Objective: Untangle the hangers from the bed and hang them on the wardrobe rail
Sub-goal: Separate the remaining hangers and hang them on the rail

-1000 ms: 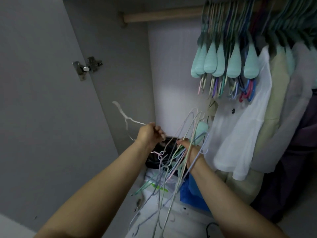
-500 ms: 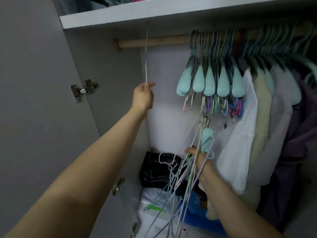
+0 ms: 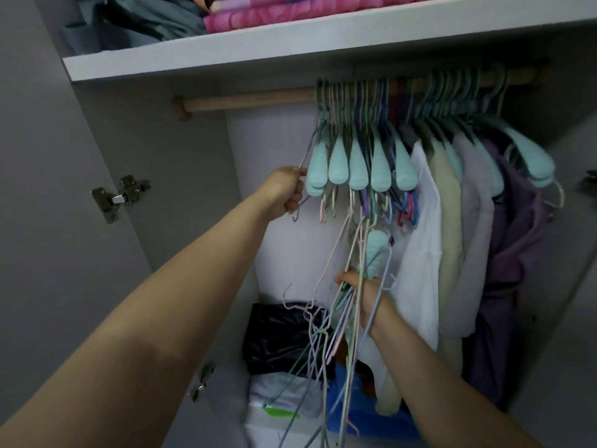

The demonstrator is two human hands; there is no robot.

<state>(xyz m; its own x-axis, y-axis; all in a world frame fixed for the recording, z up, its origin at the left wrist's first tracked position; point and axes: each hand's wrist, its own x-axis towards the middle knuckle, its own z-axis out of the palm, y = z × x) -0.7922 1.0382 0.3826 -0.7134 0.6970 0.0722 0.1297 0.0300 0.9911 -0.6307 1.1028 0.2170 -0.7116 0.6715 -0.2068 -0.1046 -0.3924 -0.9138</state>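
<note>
Head view: the wardrobe [image 3: 135, 150] holds a wooden rail [image 3: 245, 102] crowded with mint hangers [image 3: 358, 163] and shirts, with folded bedding [image 3: 290, 9] on its top shelf. Left hand [image 3: 286, 192] pinches a thin wire hanger [image 3: 306, 156] hanging beside them, its long axis running steeply up toward the rail. Right hand [image 3: 363, 294] grips a tangled bundle of hangers [image 3: 339, 318], held lengthwise upright, below the rail.

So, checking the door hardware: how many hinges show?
2: one hinge on the left panel at hand height, another lower, beside the left forearm. Others may be hidden.
</note>
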